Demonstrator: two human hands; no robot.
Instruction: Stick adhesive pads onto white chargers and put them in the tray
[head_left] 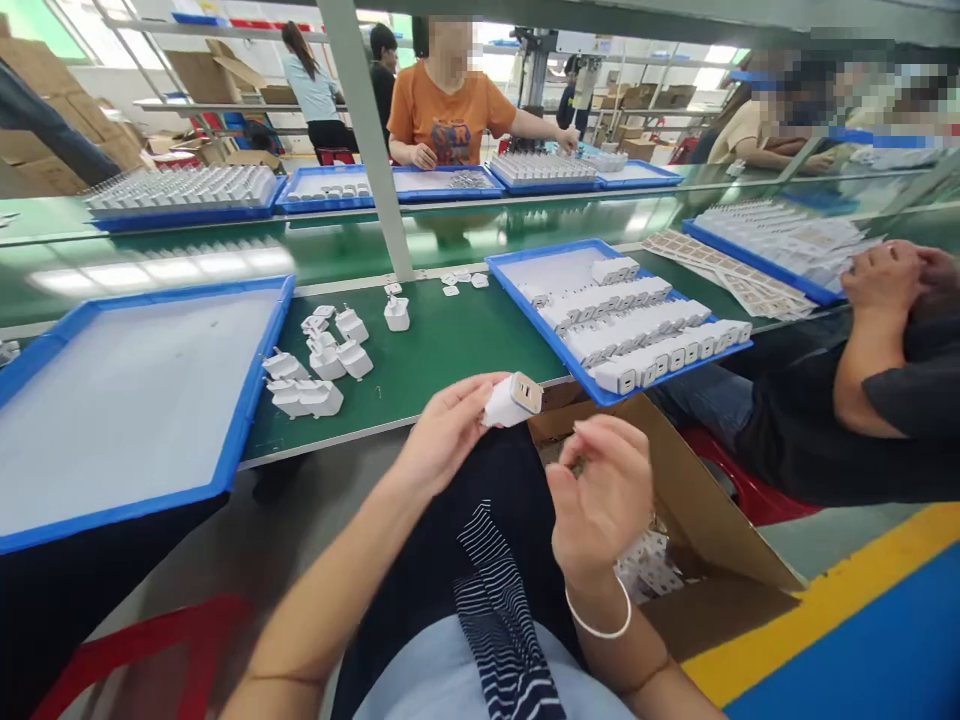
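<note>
Just past the table edge, my left hand (pixel 448 428) grips a white phone charger (pixel 511 400) between thumb and fingers. The charger's face with its ports points to the right. To the right of it, my right hand (pixel 606 490) is raised, with fingers curled and a gap between thumb and fingertips; I see nothing held in it. On the green table to the left lies a loose group of white chargers (pixel 328 358), and another white charger (pixel 397 314) stands apart. A blue-rimmed tray (pixel 551 262) holds rows of white chargers, ports facing out.
At the left is a large blue-rimmed tray (pixel 112 400). An open cardboard box (pixel 720 500) with scraps stands below my right hand. Small white pieces (pixel 457 280) lie by the metal post (pixel 367 140). A co-worker in a dark sleeve (pixel 911 380) sits at the right beside sticker sheets (pixel 727 268).
</note>
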